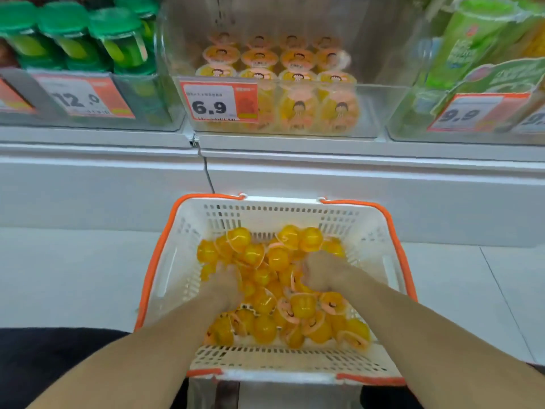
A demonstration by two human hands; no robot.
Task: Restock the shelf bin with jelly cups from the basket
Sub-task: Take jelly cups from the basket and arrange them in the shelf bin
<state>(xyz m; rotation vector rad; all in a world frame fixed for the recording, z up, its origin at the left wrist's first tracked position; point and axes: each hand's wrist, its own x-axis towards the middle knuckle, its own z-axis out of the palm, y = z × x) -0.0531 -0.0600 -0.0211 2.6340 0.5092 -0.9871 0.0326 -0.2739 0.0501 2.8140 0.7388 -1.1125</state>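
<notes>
floor (73,276): pale tiles | shelf ledge (88,172): white | neighbouring bins: green-lidded jars (118,39)

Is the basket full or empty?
Partly full. Yellow jelly cups cover the white basket's floor in a loose heap below its rim, and both hands dig in.

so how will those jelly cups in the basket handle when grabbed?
Jelly cups: glossy domed plastic, probably slippery and apt to roll. They look small, likely light. Loosely heaped in the basket, so neighbours may shift.
</notes>
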